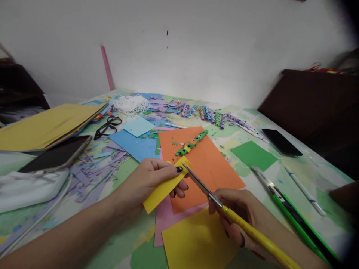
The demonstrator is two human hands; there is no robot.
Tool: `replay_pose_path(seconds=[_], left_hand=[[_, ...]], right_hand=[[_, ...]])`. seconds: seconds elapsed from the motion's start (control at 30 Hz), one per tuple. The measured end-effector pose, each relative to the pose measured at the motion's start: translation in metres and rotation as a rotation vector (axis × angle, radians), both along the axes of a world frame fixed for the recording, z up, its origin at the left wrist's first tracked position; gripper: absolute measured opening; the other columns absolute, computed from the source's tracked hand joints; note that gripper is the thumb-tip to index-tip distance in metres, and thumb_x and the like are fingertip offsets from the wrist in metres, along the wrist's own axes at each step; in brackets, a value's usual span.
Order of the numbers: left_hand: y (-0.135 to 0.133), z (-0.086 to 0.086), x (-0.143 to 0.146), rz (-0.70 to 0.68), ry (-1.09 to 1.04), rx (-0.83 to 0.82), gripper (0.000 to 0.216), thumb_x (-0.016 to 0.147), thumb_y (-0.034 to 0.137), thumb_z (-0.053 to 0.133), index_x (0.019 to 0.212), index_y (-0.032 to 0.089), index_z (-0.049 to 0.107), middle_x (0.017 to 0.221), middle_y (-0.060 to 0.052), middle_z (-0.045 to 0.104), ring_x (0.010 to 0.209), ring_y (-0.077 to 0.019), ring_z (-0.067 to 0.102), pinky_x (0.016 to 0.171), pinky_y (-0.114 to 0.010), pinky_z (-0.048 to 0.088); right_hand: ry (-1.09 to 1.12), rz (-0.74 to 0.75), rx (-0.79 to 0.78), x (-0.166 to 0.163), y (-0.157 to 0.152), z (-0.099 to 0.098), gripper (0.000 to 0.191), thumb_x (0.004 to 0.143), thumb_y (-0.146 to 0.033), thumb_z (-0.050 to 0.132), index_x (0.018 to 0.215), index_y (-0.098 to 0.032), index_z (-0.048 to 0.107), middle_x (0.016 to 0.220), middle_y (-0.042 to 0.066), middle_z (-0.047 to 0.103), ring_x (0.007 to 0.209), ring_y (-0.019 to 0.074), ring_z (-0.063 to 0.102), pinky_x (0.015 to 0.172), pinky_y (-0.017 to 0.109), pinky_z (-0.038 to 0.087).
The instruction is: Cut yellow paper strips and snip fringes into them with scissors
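My left hand [153, 175] pinches a small yellow paper piece [164, 188] and holds it just above the table. My right hand [241, 218] grips yellow-handled scissors [246, 228]; their blades [196, 179] meet the top corner of the yellow piece. Under both hands lie an orange sheet [207, 164], a pink sheet [165, 218] and a larger yellow sheet [196, 239]. A strip of small green cut-outs [192, 144] rests on the orange sheet.
Green-handled scissors [283, 200] and a white pen [304, 190] lie at the right, by a green square [254, 155] and a black phone [281, 142]. Blue sheets [134, 144], black glasses [108, 127], purple scraps [92, 175], a tablet [57, 155] and a paper stack [45, 125] fill the left.
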State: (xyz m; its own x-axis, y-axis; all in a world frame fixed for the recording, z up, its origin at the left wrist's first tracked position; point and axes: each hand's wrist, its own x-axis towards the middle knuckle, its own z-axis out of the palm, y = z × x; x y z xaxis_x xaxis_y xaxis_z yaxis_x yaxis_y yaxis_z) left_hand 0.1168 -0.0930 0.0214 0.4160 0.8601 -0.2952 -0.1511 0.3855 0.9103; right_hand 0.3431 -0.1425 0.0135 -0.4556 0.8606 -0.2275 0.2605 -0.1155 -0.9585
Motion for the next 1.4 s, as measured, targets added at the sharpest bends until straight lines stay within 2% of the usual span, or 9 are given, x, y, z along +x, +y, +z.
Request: replay_pose_path(seconds=[0.2, 0.37, 0.5, 0.7, 0.93, 1.07, 1.2, 1.4], left_hand=[[-0.0001, 0.0016, 0.0003, -0.008, 0.016, 0.001, 0.022, 0.083, 0.024, 0.061, 0.070, 0.013, 0.075, 0.062, -0.004, 0.072, 0.054, -0.0100, 0.064, 0.054, -0.017, 0.049], [-0.0008, 0.0016, 0.0007, -0.002, 0.043, 0.011, 0.022, 0.082, 0.026, 0.062, 0.069, 0.013, 0.075, 0.063, -0.005, 0.072, 0.054, -0.0104, 0.063, 0.055, -0.018, 0.048], [-0.0008, 0.0005, 0.0002, 0.001, 0.042, 0.012, 0.022, 0.082, 0.026, 0.062, 0.069, 0.014, 0.074, 0.064, -0.005, 0.073, 0.055, -0.0110, 0.063, 0.055, -0.019, 0.048], [-0.0007, -0.0003, -0.0002, -0.005, 0.032, 0.008, 0.022, 0.083, 0.025, 0.061, 0.070, 0.013, 0.075, 0.064, -0.005, 0.073, 0.055, -0.0101, 0.063, 0.055, -0.017, 0.048], [-0.0006, -0.0001, 0.0003, 0.001, 0.031, 0.007, 0.023, 0.082, 0.025, 0.061, 0.068, 0.013, 0.074, 0.065, -0.006, 0.073, 0.055, -0.0107, 0.064, 0.055, -0.018, 0.049], [-0.0011, 0.0007, 0.0007, 0.005, 0.046, 0.007, 0.023, 0.082, 0.025, 0.061, 0.067, 0.013, 0.074, 0.065, -0.006, 0.073, 0.055, -0.0107, 0.063, 0.055, -0.018, 0.048], [-0.0011, 0.0006, 0.0004, 0.002, 0.045, 0.011, 0.023, 0.082, 0.025, 0.061, 0.067, 0.014, 0.074, 0.065, -0.006, 0.072, 0.055, -0.0108, 0.063, 0.055, -0.019, 0.048], [-0.0003, 0.0001, 0.0000, 0.007, 0.051, 0.007, 0.022, 0.082, 0.025, 0.061, 0.068, 0.013, 0.074, 0.065, -0.006, 0.073, 0.055, -0.0113, 0.063, 0.055, -0.019, 0.049]], right_hand=[[-0.008, 0.008, -0.037, -0.0050, 0.0006, 0.0027, 0.028, 0.066, -0.035, 0.072, 0.076, -0.019, 0.052, 0.053, -0.004, 0.050, 0.050, 0.0121, 0.054, 0.046, 0.019, 0.042], [-0.002, -0.007, -0.053, -0.0061, 0.0013, 0.0020, 0.036, 0.064, -0.043, 0.075, 0.070, -0.019, 0.049, 0.053, -0.005, 0.049, 0.048, 0.0109, 0.051, 0.047, 0.019, 0.041], [0.001, -0.012, -0.067, -0.0050, 0.0012, -0.0018, 0.037, 0.064, -0.045, 0.077, 0.071, -0.019, 0.051, 0.047, -0.007, 0.045, 0.042, 0.0084, 0.044, 0.043, 0.018, 0.036], [0.033, -0.030, -0.055, -0.0054, 0.0024, -0.0036, 0.040, 0.062, -0.046, 0.079, 0.069, -0.019, 0.051, 0.047, -0.007, 0.048, 0.041, 0.0072, 0.039, 0.043, 0.019, 0.031], [-0.066, -0.052, -0.019, -0.0060, 0.0021, -0.0009, 0.043, 0.061, -0.052, 0.078, 0.066, -0.018, 0.052, 0.048, -0.006, 0.045, 0.044, 0.0083, 0.035, 0.042, 0.020, 0.025], [-0.077, -0.052, 0.001, -0.0056, 0.0016, -0.0005, 0.039, 0.064, -0.048, 0.077, 0.067, -0.018, 0.051, 0.051, -0.006, 0.043, 0.047, 0.0085, 0.033, 0.043, 0.020, 0.023], [-0.114, -0.052, 0.008, -0.0047, 0.0024, -0.0013, 0.041, 0.060, -0.046, 0.079, 0.063, -0.018, 0.049, 0.050, -0.007, 0.041, 0.047, 0.0078, 0.029, 0.043, 0.020, 0.021], [-0.068, -0.044, 0.013, -0.0050, 0.0027, -0.0017, 0.039, 0.063, -0.045, 0.078, 0.066, -0.018, 0.051, 0.052, -0.007, 0.040, 0.048, 0.0076, 0.031, 0.042, 0.019, 0.024]])
